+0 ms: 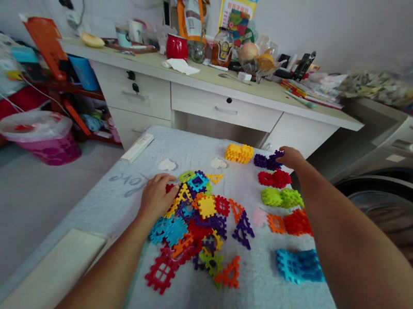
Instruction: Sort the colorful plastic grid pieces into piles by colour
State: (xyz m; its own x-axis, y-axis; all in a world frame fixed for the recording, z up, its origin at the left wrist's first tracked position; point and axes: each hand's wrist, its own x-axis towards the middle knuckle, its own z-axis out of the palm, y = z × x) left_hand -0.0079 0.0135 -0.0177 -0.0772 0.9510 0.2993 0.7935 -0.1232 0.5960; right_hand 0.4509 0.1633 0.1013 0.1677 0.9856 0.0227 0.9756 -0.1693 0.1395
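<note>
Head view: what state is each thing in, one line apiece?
Left hand: at left edge of mixed pile, grip unclear
Right hand: at purple group, grip unclear
Mixed pile: jumbled, many colours
Purple group: gathered together
Yellow group: gathered together
Red group: gathered together
Green group: gathered together
Orange group: gathered together
Blue group: gathered together
Middle drawer: shut

A loose heap of notched plastic pieces [198, 229], squares and triangles in mixed colours, some flat and some tilted over one another, is being touched at its left edge by the left hand [159, 194]. Dark purple pieces [264, 160] are being touched by the right hand [290, 157], beside a yellow group [238, 153], while red [275, 178], green [281, 198], orange [297, 222] and blue groups [300, 266] are being seen nearer, sorted by colour.
</note>
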